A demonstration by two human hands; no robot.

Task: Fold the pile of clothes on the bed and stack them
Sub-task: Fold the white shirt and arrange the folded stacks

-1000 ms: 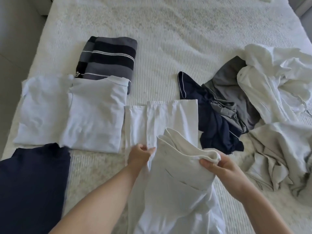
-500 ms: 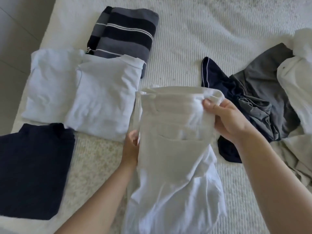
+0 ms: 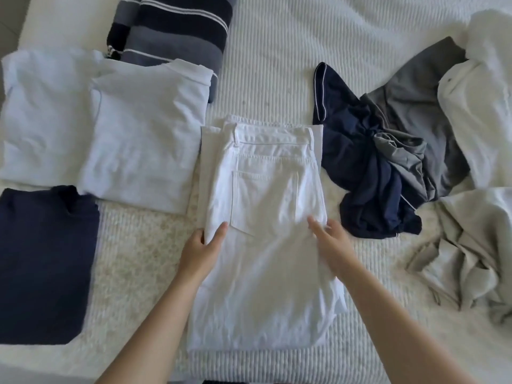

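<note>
White trousers [image 3: 266,189] lie folded over on the bed [image 3: 277,51], waistband far from me, back pocket up. My left hand [image 3: 203,245] holds their left edge, thumb on top and fingers under the fabric. My right hand [image 3: 331,245] lies flat on the right side with straight fingers. Folded pieces sit to the left: two pale blue shirts [image 3: 97,128], a navy garment [image 3: 44,261] and a striped grey-navy one [image 3: 171,29]. The unfolded pile is on the right: a navy piece [image 3: 360,162], a grey one [image 3: 415,106], a white one [image 3: 482,106] and a beige one [image 3: 471,245].
The bed's ribbed white cover shows between the garments. Its left edge and the floor [image 3: 11,18] show at the upper left corner.
Both hands brought the trousers' waistband forward and laid it down flat over the legs. My right hand let go of the waistband and drew back to the right side.
</note>
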